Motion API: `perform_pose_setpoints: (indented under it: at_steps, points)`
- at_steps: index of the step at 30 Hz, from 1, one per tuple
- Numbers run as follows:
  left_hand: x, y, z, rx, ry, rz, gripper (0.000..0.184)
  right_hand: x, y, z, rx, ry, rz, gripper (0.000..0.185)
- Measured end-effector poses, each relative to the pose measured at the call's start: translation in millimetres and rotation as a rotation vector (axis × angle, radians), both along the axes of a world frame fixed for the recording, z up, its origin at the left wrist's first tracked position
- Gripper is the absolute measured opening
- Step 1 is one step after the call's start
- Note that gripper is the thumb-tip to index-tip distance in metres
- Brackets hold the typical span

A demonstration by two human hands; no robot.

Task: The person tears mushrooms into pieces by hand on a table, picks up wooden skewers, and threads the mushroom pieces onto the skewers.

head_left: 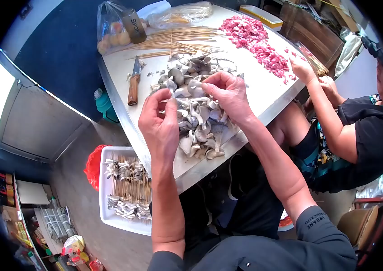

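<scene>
Grey mushrooms [200, 115] lie in a loose heap on the white table [257, 97]. Over the heap, my right hand [228, 92] pinches a grey mushroom piece [196, 88] between thumb and fingertips. My left hand [159, 119] is at the heap's left side, its thumb and fingers curled together; what they hold, if anything, is too small to tell. A knife [134, 83] with a wooden handle lies left of the heap. Thin wooden skewers [178, 38] are spread behind the mushrooms.
Cut pink meat [257, 45] is piled at the back right, beside a co-worker's hand [302, 67]. A clear bag of fruit [118, 34] stands at the back left. Below the table's left edge, a white tray [104, 198] holds skewered mushrooms. A teal bottle [104, 105] is nearby.
</scene>
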State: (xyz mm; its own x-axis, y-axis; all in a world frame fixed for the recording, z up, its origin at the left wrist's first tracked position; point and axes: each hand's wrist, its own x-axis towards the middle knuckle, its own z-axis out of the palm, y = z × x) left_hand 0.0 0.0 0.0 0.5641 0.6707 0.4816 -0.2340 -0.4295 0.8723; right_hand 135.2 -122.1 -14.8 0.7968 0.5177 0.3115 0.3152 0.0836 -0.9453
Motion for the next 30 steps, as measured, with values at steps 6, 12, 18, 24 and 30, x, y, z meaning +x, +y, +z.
perform_pose_setpoints:
  at_steps: [6,12,18,24,30]
  points:
    - [13,-13,22,-0.387,0.064,-0.334,0.015,-25,0,17,0.251,0.092,0.057,0.013]
    - [10,0,14,-0.506,-0.021,-0.417,0.014,-33,-4,22,0.109,-0.177,-0.018,0.022]
    - [-3,5,14,-0.415,0.105,-0.440,0.016,-31,-12,27,-0.091,-0.188,0.234,0.018]
    - [-7,11,6,-0.572,0.131,-0.535,0.009,-32,-10,13,0.089,0.048,0.341,0.014]
    - [-6,19,-8,-0.718,-0.057,-0.416,0.007,-17,-14,13,0.284,0.344,0.204,0.012]
